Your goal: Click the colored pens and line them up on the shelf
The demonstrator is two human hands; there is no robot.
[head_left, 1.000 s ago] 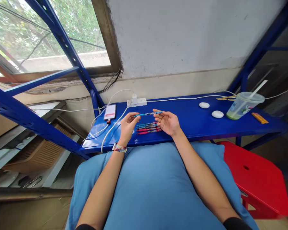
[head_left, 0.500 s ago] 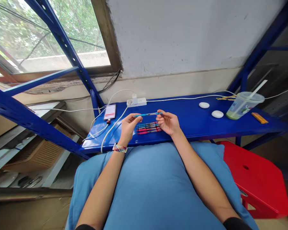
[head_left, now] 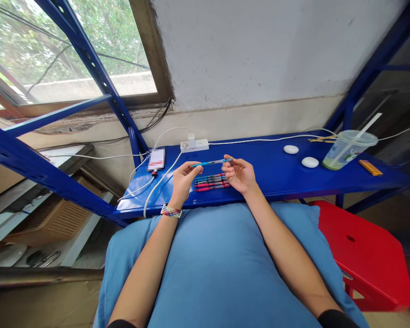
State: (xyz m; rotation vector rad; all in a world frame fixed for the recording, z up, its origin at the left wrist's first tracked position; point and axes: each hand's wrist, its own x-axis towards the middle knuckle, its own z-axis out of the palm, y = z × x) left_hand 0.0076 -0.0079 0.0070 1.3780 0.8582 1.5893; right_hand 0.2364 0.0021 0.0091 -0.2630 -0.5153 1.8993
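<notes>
Since one second ago, the fingers of the right hand (head_left: 239, 176) have drawn in around the right end of the blue pen (head_left: 211, 163), while the left hand (head_left: 181, 181) has stayed at the other end. Held nearly level between the two hands, the pen is raised over the blue surface (head_left: 269, 169). On the left, the grip is pinched shut on the pen, thumb against fingers; on the right, the grip is a light, closed pinch of the fingertips, with the palm partly turned up. Just below the pen in view, a row of pens (head_left: 212, 186) lies side by side on the surface, bluish ones farther back and red ones nearest the person.

A patterned wristband (head_left: 171, 211) circles the left wrist. Beyond the left hand are a white power strip (head_left: 201, 145) and a partly blurred device (head_left: 158, 159) with a cable plugged in. Well to the right sit two white oval objects (head_left: 310, 162), a plastic cup (head_left: 348, 152) with a straw, and an orange packet (head_left: 371, 168). A blue cushion (head_left: 218, 269) lies between the forearms, beside a red stool (head_left: 369, 255).
</notes>
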